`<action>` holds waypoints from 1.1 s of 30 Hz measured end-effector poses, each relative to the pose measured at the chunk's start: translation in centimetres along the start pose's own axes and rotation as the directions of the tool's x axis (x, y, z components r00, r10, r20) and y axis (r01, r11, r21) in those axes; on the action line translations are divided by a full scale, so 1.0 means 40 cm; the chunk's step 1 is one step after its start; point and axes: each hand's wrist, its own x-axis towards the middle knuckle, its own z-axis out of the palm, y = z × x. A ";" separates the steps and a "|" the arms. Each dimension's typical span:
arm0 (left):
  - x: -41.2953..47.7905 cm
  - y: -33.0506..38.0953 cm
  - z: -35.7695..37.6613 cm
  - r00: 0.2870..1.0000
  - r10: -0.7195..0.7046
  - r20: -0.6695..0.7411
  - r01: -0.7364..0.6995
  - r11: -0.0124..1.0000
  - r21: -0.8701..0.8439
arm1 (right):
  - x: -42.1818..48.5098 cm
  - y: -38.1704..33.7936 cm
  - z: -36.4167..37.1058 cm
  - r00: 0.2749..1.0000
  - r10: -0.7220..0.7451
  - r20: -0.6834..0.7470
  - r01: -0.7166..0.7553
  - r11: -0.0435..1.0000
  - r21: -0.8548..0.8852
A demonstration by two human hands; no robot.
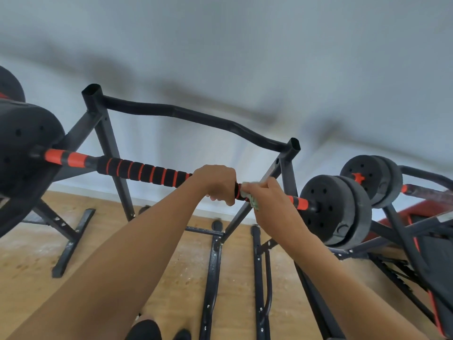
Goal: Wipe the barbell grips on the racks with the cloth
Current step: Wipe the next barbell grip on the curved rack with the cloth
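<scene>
A barbell with a black foam grip ringed in red (pixel 144 171) lies across a black steel rack (pixel 105 133). Black weight plates sit at its left end (pixel 24 148) and right end (pixel 335 209). My left hand (pixel 215 184) grips the bar from above, right of the grip's middle. Just to its right, my right hand (pixel 267 200) holds a pale green cloth (pixel 250 196) wrapped against the bar. The bar under both hands is hidden.
A second barbell with black plates (pixel 375 180) rests on another rack (pixel 421 177) at the far right, above a red and black bench (pixel 426 241). Black rack feet (pixel 71 244) spread over the wooden floor (pixel 29 256). A pale wall stands behind.
</scene>
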 end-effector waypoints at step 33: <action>0.033 -0.022 -0.039 0.964 0.067 0.259 0.019 0.948 -0.317 | -0.032 0.083 0.040 0.967 0.157 -0.200 -0.088 0.945 0.316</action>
